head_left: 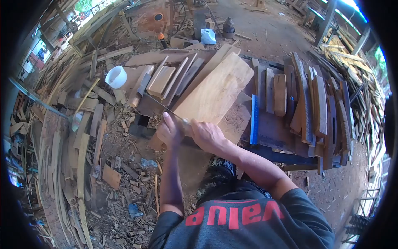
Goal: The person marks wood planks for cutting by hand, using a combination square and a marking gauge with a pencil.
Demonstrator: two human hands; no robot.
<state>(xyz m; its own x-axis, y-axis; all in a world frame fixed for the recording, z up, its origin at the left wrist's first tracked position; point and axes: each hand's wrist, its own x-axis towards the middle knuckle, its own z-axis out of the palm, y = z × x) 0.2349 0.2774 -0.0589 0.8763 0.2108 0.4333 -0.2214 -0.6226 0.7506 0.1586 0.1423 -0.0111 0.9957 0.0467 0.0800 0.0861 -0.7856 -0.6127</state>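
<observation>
Both hands grip a thin metal blade, probably a handsaw (166, 108), at the near edge of a wide pale plank (217, 89). The left hand (169, 132) and right hand (206, 133) close side by side; the blade runs up-left toward a white cup (116, 76).
</observation>
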